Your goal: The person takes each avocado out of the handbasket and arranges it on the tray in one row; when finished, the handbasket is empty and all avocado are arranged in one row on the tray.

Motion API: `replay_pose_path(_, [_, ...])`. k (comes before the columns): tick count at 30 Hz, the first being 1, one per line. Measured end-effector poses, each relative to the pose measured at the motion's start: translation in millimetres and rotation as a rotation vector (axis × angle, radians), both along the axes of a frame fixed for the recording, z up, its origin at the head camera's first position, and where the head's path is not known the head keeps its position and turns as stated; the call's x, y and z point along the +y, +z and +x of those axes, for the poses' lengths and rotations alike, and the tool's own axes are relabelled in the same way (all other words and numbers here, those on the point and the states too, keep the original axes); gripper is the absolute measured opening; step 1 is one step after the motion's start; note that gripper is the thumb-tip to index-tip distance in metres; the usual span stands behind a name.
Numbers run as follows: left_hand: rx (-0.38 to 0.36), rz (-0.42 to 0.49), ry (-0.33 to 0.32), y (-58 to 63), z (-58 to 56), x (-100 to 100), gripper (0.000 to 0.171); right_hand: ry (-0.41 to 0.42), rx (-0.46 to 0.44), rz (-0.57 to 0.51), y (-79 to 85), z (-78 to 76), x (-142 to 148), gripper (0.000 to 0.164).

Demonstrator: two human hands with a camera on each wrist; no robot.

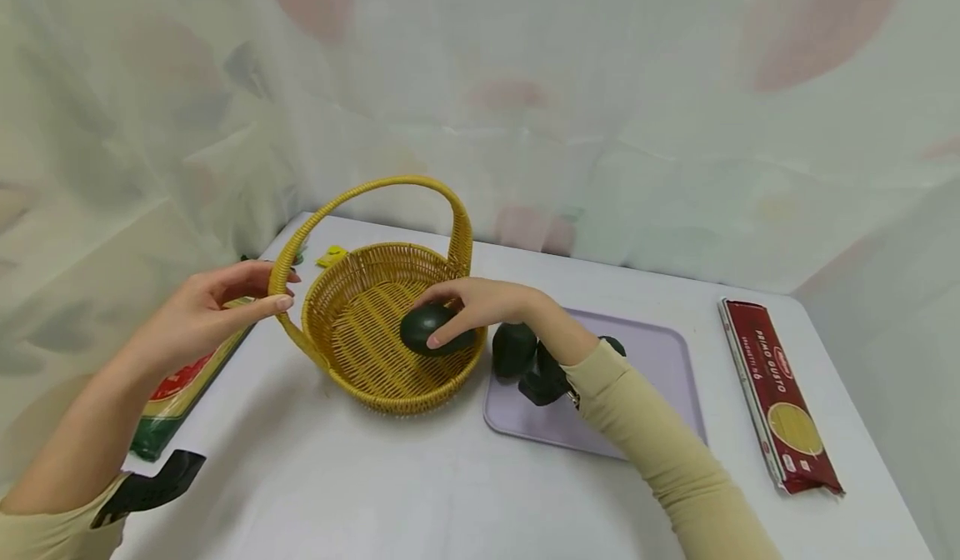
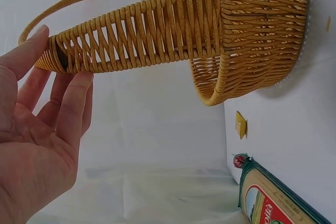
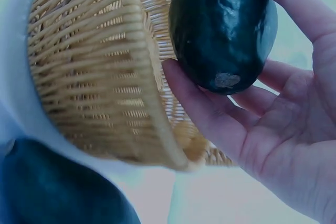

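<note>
A round yellow-brown wicker basket [image 1: 397, 404] with a tall arched handle [image 1: 408, 182] stands on the white table. My left hand [image 1: 206, 310] pinches one side of that handle between thumb and fingers, as the left wrist view also shows. Over the basket's right side, my right hand [image 1: 487, 303] holds a dark green avocado [image 3: 223, 30], thumb on one side and fingers on the other. The avocado is above the woven bottom, inside the rim. More avocados [image 1: 514, 350] lie on a pale purple tray [image 1: 652, 377] to the right, partly hidden by my right forearm.
A red spaghetti packet [image 1: 780, 393] lies at the table's right. Along the left edge, partly behind my left arm, is a green, yellow and red packet [image 2: 270, 198]. Behind the basket sits a small yellow piece [image 1: 332, 256]. Patterned curtains hang around the table.
</note>
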State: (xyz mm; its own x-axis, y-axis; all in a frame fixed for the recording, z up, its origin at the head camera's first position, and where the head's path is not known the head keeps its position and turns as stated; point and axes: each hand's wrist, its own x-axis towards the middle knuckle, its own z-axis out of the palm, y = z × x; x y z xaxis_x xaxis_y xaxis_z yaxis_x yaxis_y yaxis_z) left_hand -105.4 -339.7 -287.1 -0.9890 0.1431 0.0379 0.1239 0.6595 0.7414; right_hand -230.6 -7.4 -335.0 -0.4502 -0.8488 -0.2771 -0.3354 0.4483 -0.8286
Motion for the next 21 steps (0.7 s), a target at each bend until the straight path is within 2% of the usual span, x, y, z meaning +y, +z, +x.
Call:
replay_pose_path(11, [-0.019, -0.022, 0.02, -1.1, 1.0, -2.2, 0.032, -0.096, 0.053, -0.112, 9.7, 13.2, 54.9, 0.055])
replay_pose_path(21, [-0.012, -0.048, 0.028, -1.6, 0.2, -2.1, 0.033, -0.216, 0.057, -0.154, 10.2, 25.9, 108.0, 0.051])
